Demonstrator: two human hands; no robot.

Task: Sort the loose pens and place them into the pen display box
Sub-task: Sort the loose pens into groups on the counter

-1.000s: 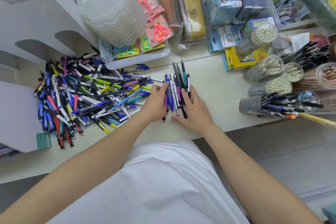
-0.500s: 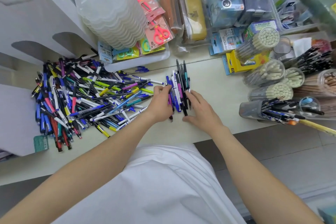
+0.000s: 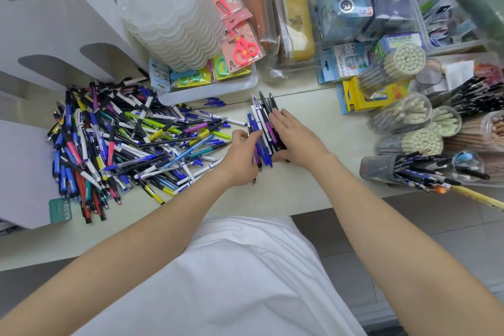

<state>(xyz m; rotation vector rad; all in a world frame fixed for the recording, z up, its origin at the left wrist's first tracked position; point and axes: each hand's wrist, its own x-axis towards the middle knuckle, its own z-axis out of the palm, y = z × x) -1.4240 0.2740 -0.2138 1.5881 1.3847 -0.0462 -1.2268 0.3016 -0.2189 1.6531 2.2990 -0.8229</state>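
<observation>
Head view: the sorted pen bundle (image 3: pixel 262 128) (pens lined up side by side) lies on the counter (image 3: pixel 313 106), just right of the loose pen pile (image 3: pixel 122 139). The left hand (image 3: pixel 241 157) curls its fingers round the bundle's pile-side edge. The right hand (image 3: pixel 298 140) presses straight fingers flat against the side away from the pile.

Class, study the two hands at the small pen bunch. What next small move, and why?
Probably gather and lift the small aligned bunch of blue, white and purple pens: the left hand grips one side, the right hand lies flat on the other.
</observation>
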